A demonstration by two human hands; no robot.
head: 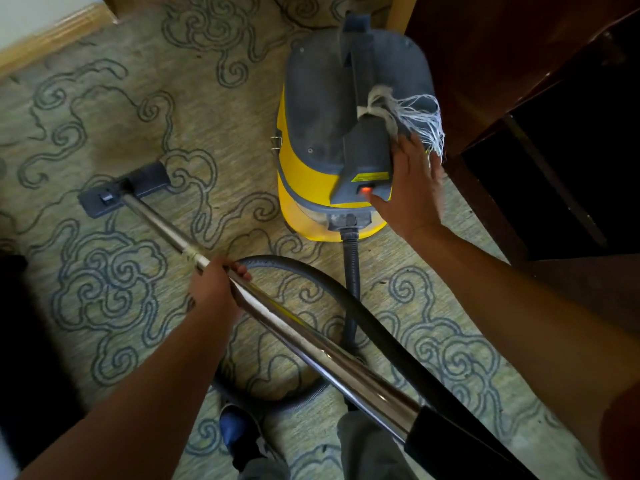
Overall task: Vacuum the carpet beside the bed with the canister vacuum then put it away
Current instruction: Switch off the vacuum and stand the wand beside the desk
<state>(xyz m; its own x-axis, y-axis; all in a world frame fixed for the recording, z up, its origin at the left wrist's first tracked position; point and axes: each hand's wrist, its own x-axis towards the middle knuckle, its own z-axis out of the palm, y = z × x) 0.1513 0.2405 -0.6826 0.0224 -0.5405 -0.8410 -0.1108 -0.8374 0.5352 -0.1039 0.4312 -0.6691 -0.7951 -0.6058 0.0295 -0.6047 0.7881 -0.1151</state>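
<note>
A yellow canister vacuum point(304, 168) with a grey lid stands on the patterned carpet point(104, 271). A frayed white rag is tied round its handle point(401, 109). Its switch point(365, 191) glows orange. My right hand point(412, 188) lies flat against the handle's near end, fingers straight, thumb by the switch. My left hand point(214, 285) grips the chrome wand point(311, 337). The wand runs up-left to the grey floor head point(126, 188), which rests on the carpet. A grey hose point(332, 289) loops from the canister's front round to the wand's black grip.
Dark wooden furniture point(519, 81) stands close on the right of the canister. A wooden skirting board point(52, 39) runs along the upper left. A dark object point(20, 341) fills the left edge. My shoe point(239, 431) and trouser legs show at the bottom.
</note>
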